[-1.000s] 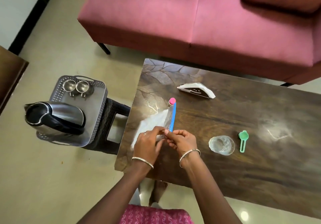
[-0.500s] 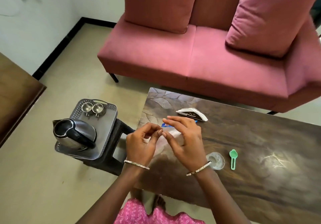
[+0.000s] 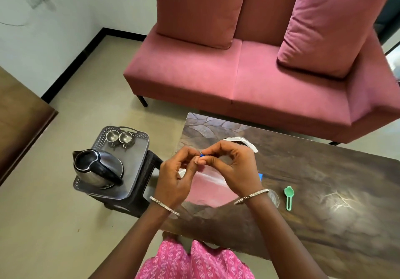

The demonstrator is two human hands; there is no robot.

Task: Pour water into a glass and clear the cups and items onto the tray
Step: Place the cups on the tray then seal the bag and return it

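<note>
Both hands are raised together at chest level: the left hand (image 3: pixel 175 177) and right hand (image 3: pixel 232 166) meet at pinched fingertips, 2 bangled wrists angled inward.

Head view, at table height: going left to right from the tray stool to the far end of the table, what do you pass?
kettle → two steel cups → left hand → right hand → clear glass → green scoop. The zip bag and white packet overlap the hands, so they are left out.

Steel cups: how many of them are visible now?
2. Both steel cups stand side by side at the far end of the tray, behind the kettle.
</note>
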